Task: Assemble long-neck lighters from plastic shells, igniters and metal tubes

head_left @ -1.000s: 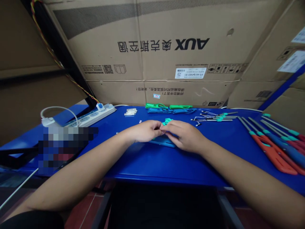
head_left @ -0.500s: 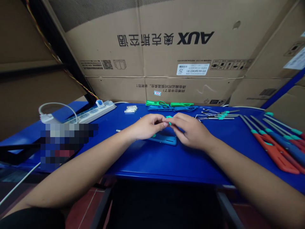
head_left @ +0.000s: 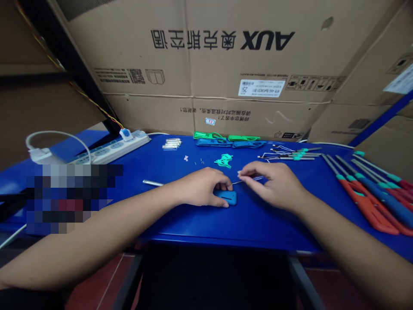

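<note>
My left hand (head_left: 201,187) lies over a blue plastic handle piece (head_left: 226,197), with its fingers covering the piece's left part. A steel rod (head_left: 152,183) sticks out to the left from under that hand. My right hand (head_left: 271,183) pinches a thin metal rod (head_left: 250,180) between thumb and fingers, just right of the blue piece. I cannot tell whether the two rods are one. Behind my hands, teal plastic pieces (head_left: 224,160) lie on the blue table (head_left: 155,224), apart from both hands.
Green and blue plastic handles (head_left: 229,140) lie along the back edge, near metal cylinders (head_left: 171,143) and small pins (head_left: 198,161). Wired tools (head_left: 290,155) and orange and blue long-handled tools (head_left: 364,206) lie right. A power strip (head_left: 109,148) sits left; cardboard cartons stand behind.
My hands have moved apart from their close pinch over the teal pieces, which now show uncovered. My left hand has settled on the blue piece. My right hand has moved right, holding the thin rod.
</note>
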Tool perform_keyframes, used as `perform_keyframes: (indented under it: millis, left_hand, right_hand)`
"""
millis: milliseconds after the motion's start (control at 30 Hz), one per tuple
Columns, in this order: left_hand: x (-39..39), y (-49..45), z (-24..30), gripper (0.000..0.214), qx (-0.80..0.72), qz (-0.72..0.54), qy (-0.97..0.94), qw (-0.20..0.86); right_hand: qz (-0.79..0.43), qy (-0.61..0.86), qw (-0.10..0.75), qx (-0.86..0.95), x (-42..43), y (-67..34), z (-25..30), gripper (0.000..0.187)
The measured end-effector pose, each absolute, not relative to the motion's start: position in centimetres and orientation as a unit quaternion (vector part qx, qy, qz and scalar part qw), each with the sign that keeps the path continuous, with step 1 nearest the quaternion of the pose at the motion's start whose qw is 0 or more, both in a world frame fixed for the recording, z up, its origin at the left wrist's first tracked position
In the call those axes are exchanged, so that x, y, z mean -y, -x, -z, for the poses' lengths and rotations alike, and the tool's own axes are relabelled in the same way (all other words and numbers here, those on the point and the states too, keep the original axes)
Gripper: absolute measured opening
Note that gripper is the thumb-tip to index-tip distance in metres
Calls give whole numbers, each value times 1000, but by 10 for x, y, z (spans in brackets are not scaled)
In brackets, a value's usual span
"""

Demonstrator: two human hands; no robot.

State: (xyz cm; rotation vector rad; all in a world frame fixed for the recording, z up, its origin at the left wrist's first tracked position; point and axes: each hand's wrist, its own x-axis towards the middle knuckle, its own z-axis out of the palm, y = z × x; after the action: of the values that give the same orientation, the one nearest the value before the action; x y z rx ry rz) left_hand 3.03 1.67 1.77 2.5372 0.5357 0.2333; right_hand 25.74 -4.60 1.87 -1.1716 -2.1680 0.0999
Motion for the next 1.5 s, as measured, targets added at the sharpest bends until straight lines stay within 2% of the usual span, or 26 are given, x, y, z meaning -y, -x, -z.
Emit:
perform_keyframes:
  millis: [200,567,1033,1267,1500]
  left_hand:
    - [-14,-32,-16,36,-204,-82,-922,319]
    - [-18,-34,-14,38,-217,-55,-902,369]
    - [-17,-34,-13,37,-205,-60,-910,354]
    - [-15,-34,-14,37,-206,-63,-917,335]
    - [-14,-34,-15,36,-192,-74,-935,290]
  right_hand:
    - [-130,379,299,866,59,-256,-4,10]
    - [-138,369,271,878,53,-253,5,9]
    - [-5,318,237,918,65,-266,5,18]
    - [8,313,251,916,64,-266,4,23]
    - [25,306,231,923,66,-263,2,23]
